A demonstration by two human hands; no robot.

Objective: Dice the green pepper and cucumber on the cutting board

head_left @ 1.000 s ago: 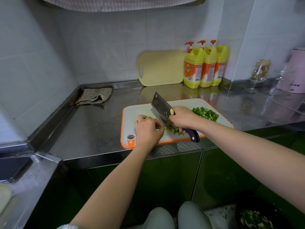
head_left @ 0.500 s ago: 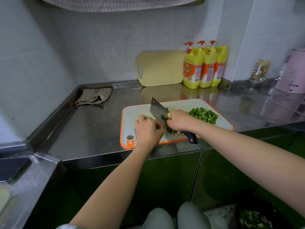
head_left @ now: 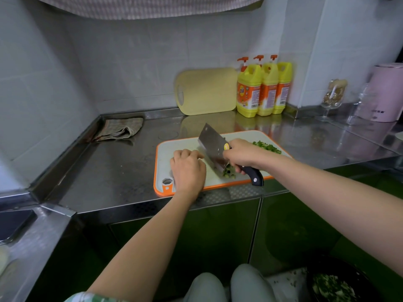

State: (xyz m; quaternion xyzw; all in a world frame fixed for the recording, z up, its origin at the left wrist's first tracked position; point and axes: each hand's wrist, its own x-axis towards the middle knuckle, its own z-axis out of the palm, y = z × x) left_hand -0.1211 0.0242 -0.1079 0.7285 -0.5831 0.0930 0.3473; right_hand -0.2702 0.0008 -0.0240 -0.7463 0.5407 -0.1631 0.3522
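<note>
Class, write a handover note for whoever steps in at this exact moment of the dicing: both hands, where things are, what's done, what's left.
Right hand grips the cleaver, blade tilted, tip raised over the cutting board.
Left hand rests on the board beside the blade, fingers curled; anything under it is hidden.
Done: a pile of diced green pieces at the board's far right; cut pieces lie at the blade's heel.
Left: chop those finer, probably; no whole pepper or cucumber shows.

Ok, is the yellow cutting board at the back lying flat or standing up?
Standing up: the yellow cutting board rests on edge, leaning against the tiled wall.
</note>
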